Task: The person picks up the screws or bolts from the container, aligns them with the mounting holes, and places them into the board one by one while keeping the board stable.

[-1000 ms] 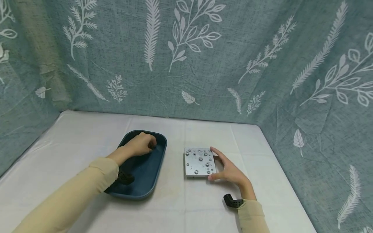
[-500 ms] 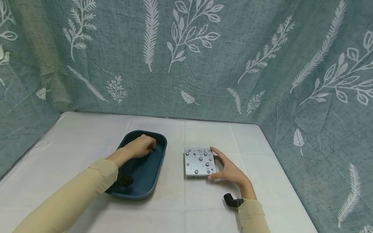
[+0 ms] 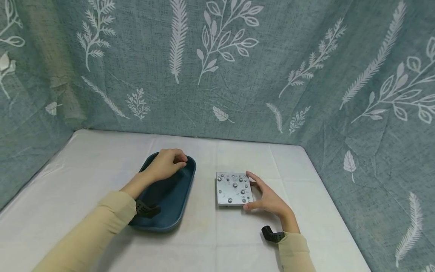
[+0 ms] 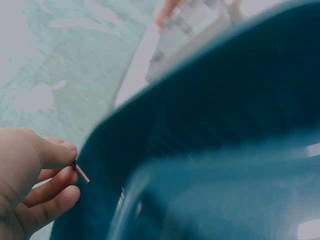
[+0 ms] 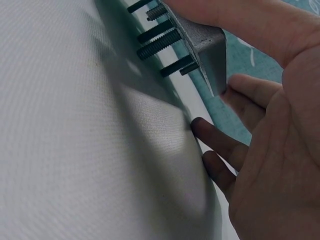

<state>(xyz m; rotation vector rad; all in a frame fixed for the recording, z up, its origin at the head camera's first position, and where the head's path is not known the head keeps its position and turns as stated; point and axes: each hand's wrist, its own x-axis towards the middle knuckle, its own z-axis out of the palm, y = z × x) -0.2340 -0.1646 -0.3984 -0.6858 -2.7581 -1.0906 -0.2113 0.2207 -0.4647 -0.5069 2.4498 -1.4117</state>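
My left hand point(image 3: 165, 165) is over the far end of the dark blue tray point(image 3: 183, 207). Between thumb and fingertips it pinches a small threaded screw point(image 4: 81, 173), whose shank points outward in the left wrist view. My right hand point(image 3: 268, 198) grips the right side of a square metal plate point(image 3: 234, 190), thumb at the near edge and index finger at the far one. Several screw heads show on the plate's top. In the right wrist view, threaded shanks point(image 5: 159, 45) stick out from its underside, above the cloth.
A white cloth point(image 3: 217, 234) covers the table, and a green leaf-patterned curtain point(image 3: 190, 102) hangs behind and at both sides. Each wrist carries a black camera mount point(image 3: 272, 235). Much of the tray's floor is hidden by the left arm.
My left hand has risen from inside the tray toward its far rim, and its thumb now shows. The right hand and the plate have stayed put.
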